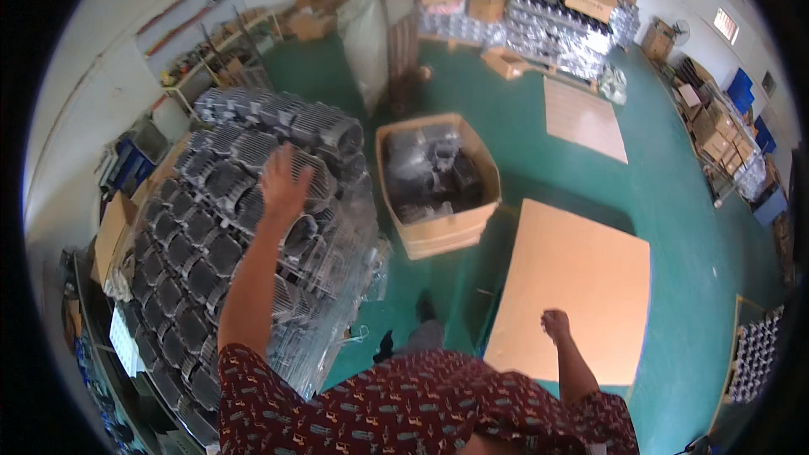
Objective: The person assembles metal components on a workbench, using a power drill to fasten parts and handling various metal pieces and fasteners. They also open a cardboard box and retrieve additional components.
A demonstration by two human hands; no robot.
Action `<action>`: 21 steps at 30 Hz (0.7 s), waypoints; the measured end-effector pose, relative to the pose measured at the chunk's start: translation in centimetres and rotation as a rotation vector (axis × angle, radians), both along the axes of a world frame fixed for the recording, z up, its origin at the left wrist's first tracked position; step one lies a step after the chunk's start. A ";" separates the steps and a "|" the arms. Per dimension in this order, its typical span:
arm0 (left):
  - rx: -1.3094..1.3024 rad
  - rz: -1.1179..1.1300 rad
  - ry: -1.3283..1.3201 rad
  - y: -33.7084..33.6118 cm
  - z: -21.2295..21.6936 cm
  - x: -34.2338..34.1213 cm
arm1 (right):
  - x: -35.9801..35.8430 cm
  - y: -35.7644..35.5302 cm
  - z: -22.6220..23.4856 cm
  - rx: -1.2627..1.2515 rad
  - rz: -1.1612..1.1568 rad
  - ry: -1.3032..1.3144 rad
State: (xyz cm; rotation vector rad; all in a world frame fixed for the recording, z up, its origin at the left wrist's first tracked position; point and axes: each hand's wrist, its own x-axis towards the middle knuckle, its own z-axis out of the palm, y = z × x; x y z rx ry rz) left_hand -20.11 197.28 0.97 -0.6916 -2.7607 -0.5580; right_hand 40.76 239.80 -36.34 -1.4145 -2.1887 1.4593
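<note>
A large stack of dark grey finned metal housings [202, 236] rises on my left, and plastic wrap hangs down its near right side. My left hand [285, 184] is stretched out over the top of the stack with its fingers apart, holding nothing. Whether it touches the finned housing [257, 149] beside it, I cannot tell. My right hand [554, 324] is curled into a fist in front of a big flat cardboard sheet [581, 270], and nothing shows in it. Between the two stands an open cardboard carton [442, 232] with dark parts and clear plastic inside.
Wrapped metal parts [556, 38] are piled on pallets at the back, with boxes on top. Another cardboard sheet [581, 118] lies on the green floor [674, 227]. A shelf with boxes [725, 139] lines the right wall. Small metal parts [757, 358] sit at the lower right.
</note>
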 end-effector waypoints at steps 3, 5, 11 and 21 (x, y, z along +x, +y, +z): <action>-0.093 0.219 -0.023 -1.0 0.1 -7.0 | -5.7 -1.2 1.8 -0.197 -0.059 -0.137; -0.101 0.268 -0.104 0.6 0.9 -10.0 | -6.5 -0.4 1.3 -0.536 -0.042 -0.074; -0.324 0.361 -0.227 1.3 -0.9 -13.4 | -11.1 -1.8 0.4 -0.132 0.337 -0.475; -0.381 0.353 -0.176 1.3 -1.0 -12.5 | -45.9 10.0 -4.3 0.099 0.597 -0.258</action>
